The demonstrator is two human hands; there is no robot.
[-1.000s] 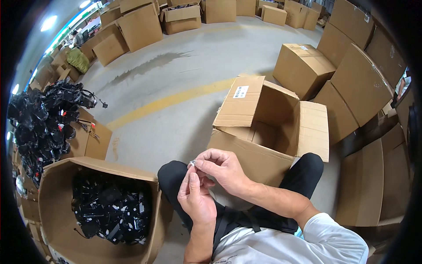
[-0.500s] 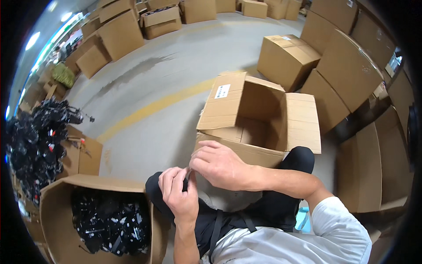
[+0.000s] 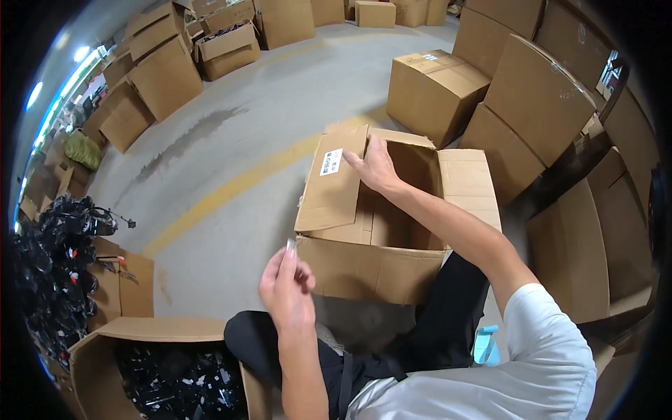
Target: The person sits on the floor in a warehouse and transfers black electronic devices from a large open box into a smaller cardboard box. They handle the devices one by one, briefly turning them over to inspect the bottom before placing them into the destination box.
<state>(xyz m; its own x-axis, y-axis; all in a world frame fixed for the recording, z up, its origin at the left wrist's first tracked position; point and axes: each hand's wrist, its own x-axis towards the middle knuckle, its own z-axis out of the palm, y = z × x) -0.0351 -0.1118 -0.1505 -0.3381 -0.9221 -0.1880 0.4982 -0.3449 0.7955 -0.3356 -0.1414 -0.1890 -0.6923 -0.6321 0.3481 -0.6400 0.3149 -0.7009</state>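
An open cardboard box [image 3: 378, 269] stands in front of me with its flaps spread. My right hand [image 3: 374, 166] is at the free edge of its left flap [image 3: 329, 189], thumb on the labelled face and fingers on the inner side. Nearer to me, my left hand [image 3: 288, 283] is raised beside the box's near left corner. Its thumb and fingers pinch a small whitish, see-through piece [image 3: 290, 244], perhaps a bit of tape, too small to be sure. The visible inside of the box shows only bare cardboard.
At lower left, a carton [image 3: 161, 329] holds black parts with white bits. A heap of shiny black parts [image 3: 49, 259] rises behind it. A closed carton [image 3: 434, 87] and tall stacked cartons [image 3: 539, 112] stand at right. A light-blue item [image 3: 486, 344] lies by my leg.
My hands, together before, are now apart. The right reached forward to the left flap; the left stayed nearer with the small piece at its fingertips. The view shifted slightly.
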